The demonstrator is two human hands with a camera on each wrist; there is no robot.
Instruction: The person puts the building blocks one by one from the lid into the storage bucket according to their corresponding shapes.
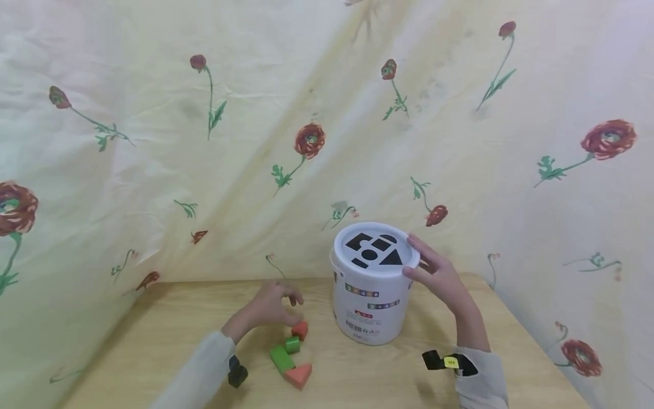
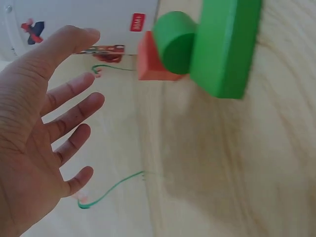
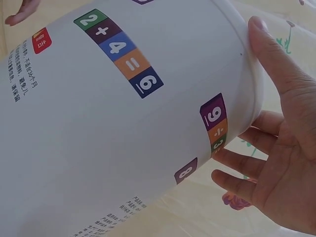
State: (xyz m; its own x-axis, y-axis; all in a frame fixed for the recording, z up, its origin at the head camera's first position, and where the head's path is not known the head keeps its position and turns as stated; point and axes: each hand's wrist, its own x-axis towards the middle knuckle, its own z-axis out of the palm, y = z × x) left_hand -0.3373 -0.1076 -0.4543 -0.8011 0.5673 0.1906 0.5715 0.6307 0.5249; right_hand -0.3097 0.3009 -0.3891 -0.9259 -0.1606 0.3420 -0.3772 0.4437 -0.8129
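A white bucket (image 1: 370, 318) stands upright on the table, its lid (image 1: 352, 230) cut with several black shape openings. My right hand (image 1: 441, 278) holds the bucket at the right side of the lid's rim, with the thumb on the edge and the fingers round the side in the right wrist view. To the left of the bucket, my left hand (image 1: 271, 305) hovers with relaxed fingers and nothing in it. Just below its fingertips lies a red block (image 1: 300, 330). A green cylinder (image 1: 292, 344), a green rectangular block (image 1: 282, 359) and a red triangular block (image 1: 298, 375) lie in a row nearer me.
The wooden table (image 1: 168, 335) ends at a cloth (image 1: 245, 227) printed with red flowers, which hangs behind and along both sides. A dark strap with a small black box (image 1: 237, 375) is on the left wrist, and a similar one (image 1: 434, 360) on the right.
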